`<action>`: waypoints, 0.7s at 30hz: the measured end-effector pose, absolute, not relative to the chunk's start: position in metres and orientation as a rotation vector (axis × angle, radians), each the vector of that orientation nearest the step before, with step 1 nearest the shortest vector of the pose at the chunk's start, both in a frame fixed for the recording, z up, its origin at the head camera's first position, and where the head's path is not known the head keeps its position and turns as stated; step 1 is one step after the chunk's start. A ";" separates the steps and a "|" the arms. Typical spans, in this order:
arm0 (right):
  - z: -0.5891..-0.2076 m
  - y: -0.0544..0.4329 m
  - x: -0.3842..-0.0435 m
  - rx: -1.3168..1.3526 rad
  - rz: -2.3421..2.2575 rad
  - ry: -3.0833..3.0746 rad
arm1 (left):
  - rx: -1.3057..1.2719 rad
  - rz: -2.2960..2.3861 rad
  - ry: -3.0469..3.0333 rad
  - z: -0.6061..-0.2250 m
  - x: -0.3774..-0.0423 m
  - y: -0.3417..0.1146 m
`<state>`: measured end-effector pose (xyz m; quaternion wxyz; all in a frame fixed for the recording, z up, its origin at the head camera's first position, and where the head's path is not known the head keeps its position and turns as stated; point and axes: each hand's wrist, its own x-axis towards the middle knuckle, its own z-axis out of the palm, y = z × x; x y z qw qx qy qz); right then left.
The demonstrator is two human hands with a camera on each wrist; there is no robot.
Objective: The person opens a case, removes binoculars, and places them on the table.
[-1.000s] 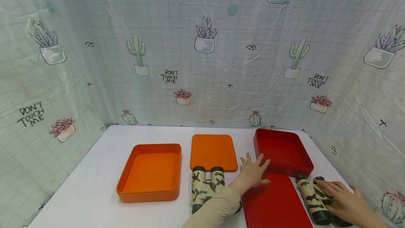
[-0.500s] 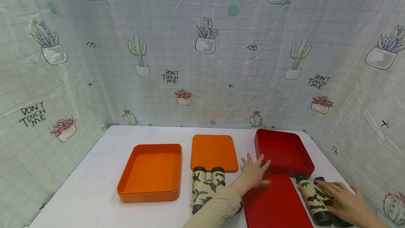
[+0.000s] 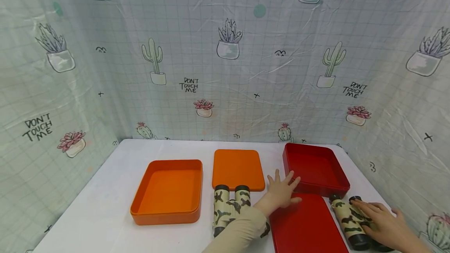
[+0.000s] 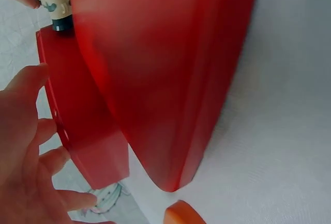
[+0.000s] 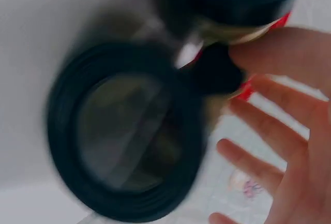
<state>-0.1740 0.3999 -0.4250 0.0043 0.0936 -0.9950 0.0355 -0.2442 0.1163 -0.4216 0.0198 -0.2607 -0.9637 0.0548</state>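
Note:
My left hand (image 3: 279,193), fingers spread, is over the far left corner of a flat red lid (image 3: 306,223). Its fingertips lie close to the front wall of a red square box (image 3: 316,189); contact is uncertain. On the right, my right hand (image 3: 383,221) rests on camouflage binoculars (image 3: 344,218) with fingers extended. In the right wrist view, the thumb touches a black part beside the binoculars' dark lens ring (image 5: 62,131). A second pair of camouflage binoculars (image 3: 220,206) lies left of the lid, partly hidden by my left sleeve (image 3: 242,229).
An orange square box (image 3: 165,218) stands on the left of the white table (image 3: 102,210). Behind the left binoculars lies an orange lid (image 3: 238,169). A cactus-print sheet (image 3: 225,120) encloses the table's back and sides.
Both hands stay in nearly the same place. The boxes, lids and binoculars have not visibly moved; only the head view shifts slightly.

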 end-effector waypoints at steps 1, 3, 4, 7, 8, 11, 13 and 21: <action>-0.423 0.397 -0.174 0.291 0.106 -3.115 | -0.809 0.155 -3.001 -0.421 -0.245 0.116; -0.418 0.389 -0.172 0.304 0.083 -3.091 | -0.808 0.127 -3.021 -0.420 -0.244 0.115; -0.415 0.385 -0.171 0.315 0.083 -3.073 | -0.809 0.121 -3.028 -0.420 -0.244 0.114; -0.410 0.373 -0.168 0.378 0.119 -2.987 | -0.815 0.088 -3.040 -0.417 -0.244 0.113; -0.410 0.370 -0.167 0.403 0.131 -2.947 | -0.819 0.076 -3.040 -0.416 -0.243 0.113; -0.409 0.360 -0.165 0.476 0.179 -2.839 | -0.836 0.043 -3.022 -0.412 -0.242 0.113; -0.409 0.354 -0.165 0.512 0.189 -2.771 | -0.844 0.026 -3.014 -0.409 -0.240 0.111; -0.407 0.339 -0.168 0.574 0.258 -2.671 | -0.884 -0.048 -2.986 -0.406 -0.237 0.102</action>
